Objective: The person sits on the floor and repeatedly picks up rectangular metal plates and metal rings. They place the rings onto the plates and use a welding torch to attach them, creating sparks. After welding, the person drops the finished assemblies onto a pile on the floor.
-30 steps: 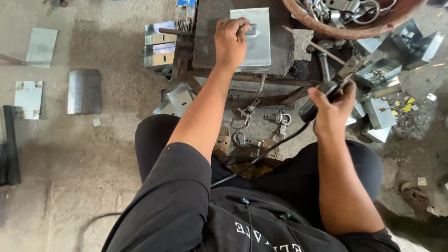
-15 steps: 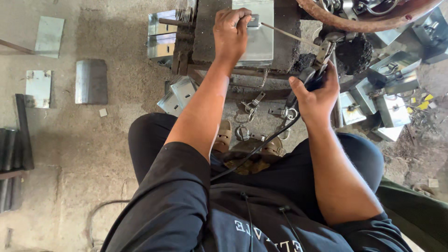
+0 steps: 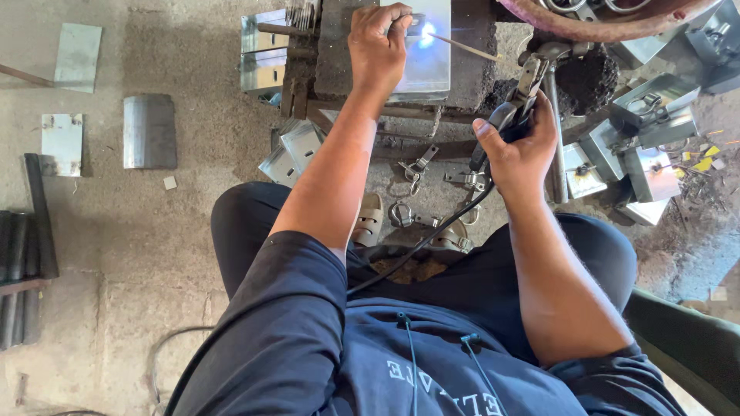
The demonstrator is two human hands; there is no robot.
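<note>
Looking down, I see my left hand pressed fingers-down on a small metal piece atop the steel plate on the block. My right hand is closed around the electrode holder, whose rod reaches the plate where a blue-white arc glows beside my left fingertips.

Rough grey concrete floor, dusty and stained, in daylight. Flat metal sheets lie at the left, dark pipes beside them, folded metal boxes at right.
</note>
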